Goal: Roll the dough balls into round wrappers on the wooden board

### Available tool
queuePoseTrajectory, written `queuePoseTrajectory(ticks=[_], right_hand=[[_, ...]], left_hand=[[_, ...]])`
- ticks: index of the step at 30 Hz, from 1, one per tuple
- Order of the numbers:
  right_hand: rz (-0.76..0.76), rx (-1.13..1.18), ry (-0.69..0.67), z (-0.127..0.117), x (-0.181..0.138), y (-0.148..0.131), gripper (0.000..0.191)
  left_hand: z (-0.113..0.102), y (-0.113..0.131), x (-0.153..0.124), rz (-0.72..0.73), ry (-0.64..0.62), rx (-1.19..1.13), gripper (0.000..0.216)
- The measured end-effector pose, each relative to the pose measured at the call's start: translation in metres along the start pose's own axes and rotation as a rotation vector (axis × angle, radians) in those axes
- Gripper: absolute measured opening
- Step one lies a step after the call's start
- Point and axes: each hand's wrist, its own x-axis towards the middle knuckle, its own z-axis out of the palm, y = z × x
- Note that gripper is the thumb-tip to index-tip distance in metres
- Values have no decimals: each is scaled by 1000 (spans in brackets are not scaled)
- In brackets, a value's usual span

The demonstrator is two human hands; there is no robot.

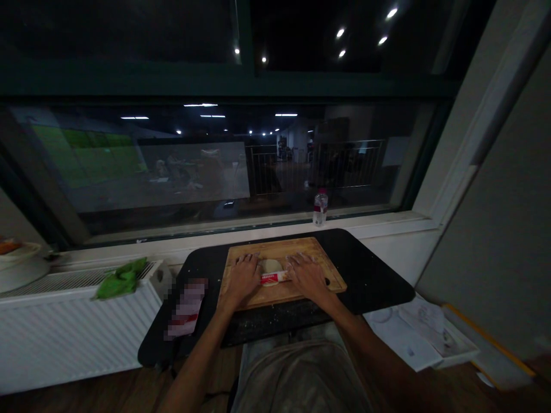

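A round of pale dough point(271, 265) lies on a wooden cutting board point(253, 300). Across its near side lies a rolling pin point(274, 277) with a red and white label; both ends are hidden under my palms. My left hand point(244, 277) rests on the pin's left end, fingers stretched forward over the board. On the right end lies my right hand point(308, 275), its fingers also extended and a little spread. Whitish powder shows on the fingertips of both hands.
The board sits on a black table point(365, 281) scattered with crumbs. A blurred pinkish packet point(188, 310) lies at its left. Beyond are a bottle point(320, 207) on the windowsill, a radiator point(86, 332) with a green cloth point(121, 279), and a white box point(456, 347) on the floor.
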Motion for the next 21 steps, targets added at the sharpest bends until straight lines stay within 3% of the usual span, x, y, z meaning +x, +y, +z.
queuePoseTrajectory(ticks=[5, 8, 12, 16, 21], right_hand=[[-29, 1, -66, 12, 26, 15, 48], [-60, -20, -136, 17, 38, 23, 50], [-80, -37, -189, 20, 54, 28, 46], [-45, -28, -147, 20, 68, 27, 45], [-42, -37, -95, 18, 68, 23, 43]], left_hand=[[3, -25, 19, -62, 108, -274, 39], [2, -31, 26, -82, 117, -303, 35], [-2, -25, 29, -73, 92, -158, 32], [-5, -19, 31, -95, 54, -38, 36], [-5, -15, 30, 59, -70, -155, 41]])
